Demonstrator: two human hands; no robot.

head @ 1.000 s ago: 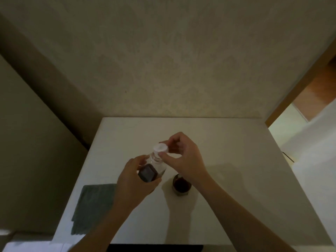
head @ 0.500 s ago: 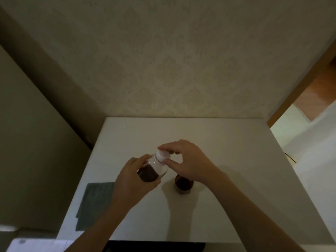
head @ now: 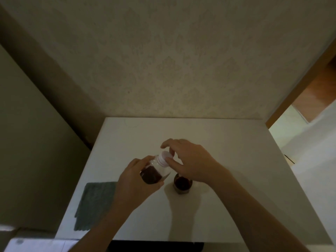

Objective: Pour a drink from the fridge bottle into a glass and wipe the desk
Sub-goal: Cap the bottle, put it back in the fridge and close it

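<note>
While a clear plastic bottle (head: 156, 171) of dark liquid is being gripped, tilted, by the left hand (head: 135, 180) at centre frame, its ribbed white cap (head: 165, 157) is being pinched by the right hand (head: 192, 160). A round glass (head: 182, 183) of dark drink is being partly hidden beneath that hand on the smooth white desk (head: 227, 148); a grey textured cloth (head: 94, 200) is lying flat at lower left.

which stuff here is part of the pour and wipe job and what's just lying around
Part of the job:
- bottle, held by the left hand
- white cap, under the right hand
- glass with dark drink in it
- grey cloth on the desk

Just lying about:
- white paper at the lower left, off the desk
</note>
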